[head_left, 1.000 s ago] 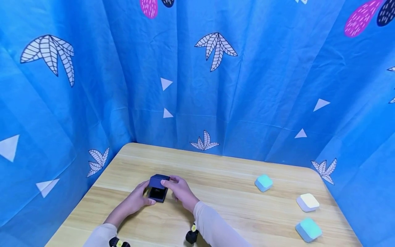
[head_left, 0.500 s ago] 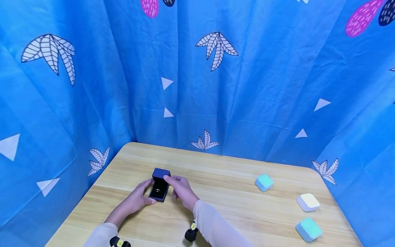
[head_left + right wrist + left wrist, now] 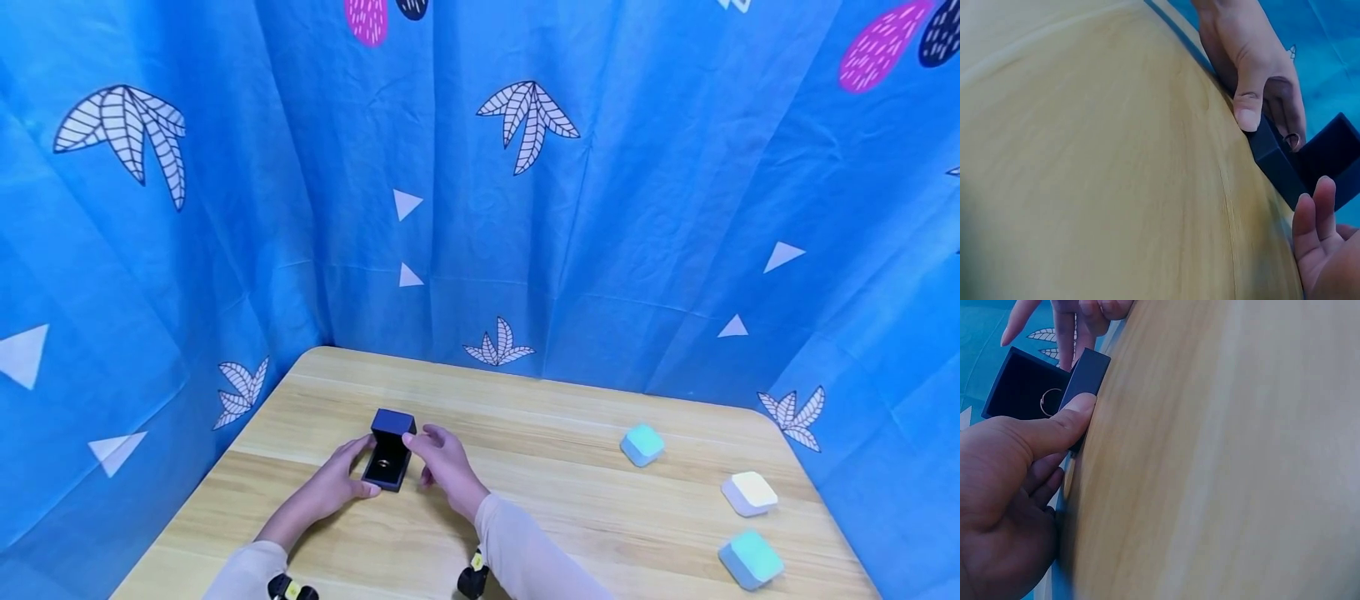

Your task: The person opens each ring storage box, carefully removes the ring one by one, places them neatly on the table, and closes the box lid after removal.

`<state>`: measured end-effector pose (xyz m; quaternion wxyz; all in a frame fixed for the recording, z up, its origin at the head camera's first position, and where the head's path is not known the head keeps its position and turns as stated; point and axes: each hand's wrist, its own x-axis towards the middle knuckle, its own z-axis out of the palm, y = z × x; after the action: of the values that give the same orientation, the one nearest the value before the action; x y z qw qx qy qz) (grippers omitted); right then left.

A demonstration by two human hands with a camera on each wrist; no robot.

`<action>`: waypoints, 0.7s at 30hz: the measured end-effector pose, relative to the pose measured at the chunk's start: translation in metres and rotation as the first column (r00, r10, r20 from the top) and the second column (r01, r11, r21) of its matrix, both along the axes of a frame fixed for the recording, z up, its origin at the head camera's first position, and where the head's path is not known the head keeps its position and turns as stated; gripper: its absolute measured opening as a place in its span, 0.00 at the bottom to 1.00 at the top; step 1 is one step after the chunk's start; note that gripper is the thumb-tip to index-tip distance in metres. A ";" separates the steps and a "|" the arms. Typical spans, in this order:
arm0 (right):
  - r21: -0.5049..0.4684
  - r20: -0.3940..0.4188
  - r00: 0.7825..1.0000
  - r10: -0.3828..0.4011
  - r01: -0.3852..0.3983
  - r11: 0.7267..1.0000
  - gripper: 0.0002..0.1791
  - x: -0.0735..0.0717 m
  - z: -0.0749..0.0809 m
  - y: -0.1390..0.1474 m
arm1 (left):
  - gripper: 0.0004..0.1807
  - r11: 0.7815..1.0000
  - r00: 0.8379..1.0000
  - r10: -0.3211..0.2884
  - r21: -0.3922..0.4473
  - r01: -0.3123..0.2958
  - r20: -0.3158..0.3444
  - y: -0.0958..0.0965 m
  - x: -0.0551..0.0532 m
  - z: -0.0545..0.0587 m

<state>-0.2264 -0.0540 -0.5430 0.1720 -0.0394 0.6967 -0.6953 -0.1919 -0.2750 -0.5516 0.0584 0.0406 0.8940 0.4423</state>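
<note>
A dark blue ring box (image 3: pixel 393 422) stands on the table with its lid raised and its black inside facing me. A thin gold-coloured ring (image 3: pixel 383 462) sits upright in its base, also visible as a ring (image 3: pixel 1042 402) in the left wrist view. My left hand (image 3: pixel 330 487) grips the base from the left, thumb on the front wall and fingers along the side. At the box's right side is my right hand (image 3: pixel 446 468), its thumb by the lid's edge. Its fingers (image 3: pixel 1324 203) are loosely extended beside the box in the right wrist view.
The box rests on a light wooden table (image 3: pixel 562 500). To the right lie a turquoise block (image 3: pixel 642 445), a cream-topped block (image 3: pixel 748 493) and another turquoise block (image 3: pixel 751 559). A blue patterned curtain (image 3: pixel 480 208) hangs behind the table.
The ring box's lid has swung up from partly raised to upright, bringing the ring into clear view. My right hand has since shifted slightly right; the left hand has kept its grip.
</note>
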 end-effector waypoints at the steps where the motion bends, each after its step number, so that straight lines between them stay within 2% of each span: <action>1: 0.001 -0.006 1.000 0.002 -0.002 1.000 0.50 0.001 0.000 0.001 | 0.51 1.000 1.000 0.003 0.006 -0.003 0.002 0.000 0.000 0.000; 6: 0.019 -0.050 0.999 0.012 -0.011 1.000 0.46 0.010 0.001 0.004 | 0.51 1.000 1.000 -0.001 0.008 0.001 -0.008 -0.002 0.000 -0.001; 13: 0.001 -0.082 0.996 0.022 -0.022 1.000 0.41 0.026 0.009 0.003 | 0.51 1.000 1.000 -0.003 0.000 0.003 -0.004 0.000 0.004 0.004; 21: 0.003 -0.153 0.988 0.032 -0.032 0.999 0.29 0.042 0.010 -0.005 | 0.51 1.000 1.000 -0.004 -0.009 0.004 -0.006 0.000 0.003 0.002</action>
<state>-0.1839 -0.0589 -0.5331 0.1291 -0.1036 0.7074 -0.6871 -0.1892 -0.2746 -0.5498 0.0567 0.0433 0.8960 0.4383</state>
